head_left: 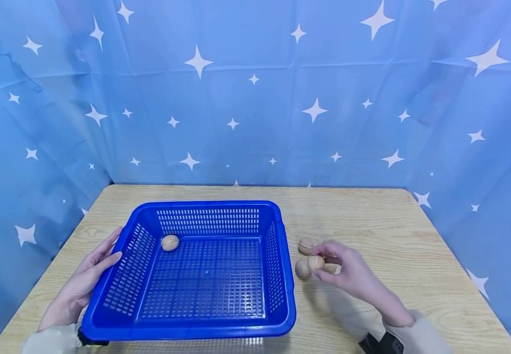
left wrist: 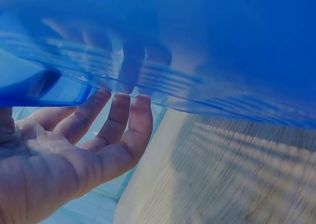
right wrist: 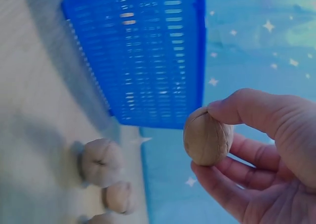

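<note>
Walnuts [head_left: 306, 246] lie mostly outside the blue basket [head_left: 189, 331]: we see three on the surface [head_left: 353, 211] to its right, and one walnut [head_left: 170, 243] inside, near the far left corner. Our right hand [head_left: 348, 273] pinches another walnut [head_left: 316, 263] outside the basket, whose right wall stands in between. Our left hand's [head_left: 85, 280] loosely bent fingers touch the basket's outer left side. We judge the work early, four walnuts being left. Behind hangs a star-patterned curtain [head_left: 255, 123].

The basket [head_left: 184, 332] is glossy plastic, the walnut [right wrist: 207, 139] matt, the table [head_left: 414, 255] wood-grained, the curtain [head_left: 264, 132] creased cloth.
</note>
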The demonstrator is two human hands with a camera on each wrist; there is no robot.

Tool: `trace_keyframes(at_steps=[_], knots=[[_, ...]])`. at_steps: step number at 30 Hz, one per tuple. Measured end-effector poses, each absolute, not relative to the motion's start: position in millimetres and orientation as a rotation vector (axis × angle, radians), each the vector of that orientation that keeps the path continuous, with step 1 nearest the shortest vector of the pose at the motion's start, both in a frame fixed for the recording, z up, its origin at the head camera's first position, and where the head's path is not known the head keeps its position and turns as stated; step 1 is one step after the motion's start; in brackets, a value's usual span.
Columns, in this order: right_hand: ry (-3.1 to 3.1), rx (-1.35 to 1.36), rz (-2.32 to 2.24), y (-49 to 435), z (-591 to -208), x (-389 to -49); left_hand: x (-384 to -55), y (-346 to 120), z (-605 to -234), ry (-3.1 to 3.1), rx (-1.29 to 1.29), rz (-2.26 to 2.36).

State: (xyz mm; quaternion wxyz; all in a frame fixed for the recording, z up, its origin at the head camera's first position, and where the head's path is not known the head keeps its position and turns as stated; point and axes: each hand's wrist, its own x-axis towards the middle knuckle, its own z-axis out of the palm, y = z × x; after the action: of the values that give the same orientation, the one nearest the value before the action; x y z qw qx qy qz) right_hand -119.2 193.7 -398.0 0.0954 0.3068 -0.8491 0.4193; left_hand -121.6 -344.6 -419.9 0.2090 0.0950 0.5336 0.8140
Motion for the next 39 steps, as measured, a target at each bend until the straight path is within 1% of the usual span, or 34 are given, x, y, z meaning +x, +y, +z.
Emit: trace_keyframes(at_steps=[14, 25, 31, 39], knots=[[-2.516, 0.953, 1.282, 170.4, -364.7, -131.6, -120.9, -344.3, -419.9, 1.466, 0.29, 2.283], [-2.495, 1.017, 1.306, 145.6, -357.1, -142.8, -120.2, -344.2, -421.4, 1.471, 0.311, 2.286], [-2.515, 1.025, 1.352, 132.6, -353.0, -147.2, -119.5, -343.5, -421.4, 1.478, 0.282, 2.286], [-2.499, 1.122, 1.359, 113.9, -351.0, -155.2, -120.6, -343.1, -422.0, 1.503, 0.28, 2.276]])
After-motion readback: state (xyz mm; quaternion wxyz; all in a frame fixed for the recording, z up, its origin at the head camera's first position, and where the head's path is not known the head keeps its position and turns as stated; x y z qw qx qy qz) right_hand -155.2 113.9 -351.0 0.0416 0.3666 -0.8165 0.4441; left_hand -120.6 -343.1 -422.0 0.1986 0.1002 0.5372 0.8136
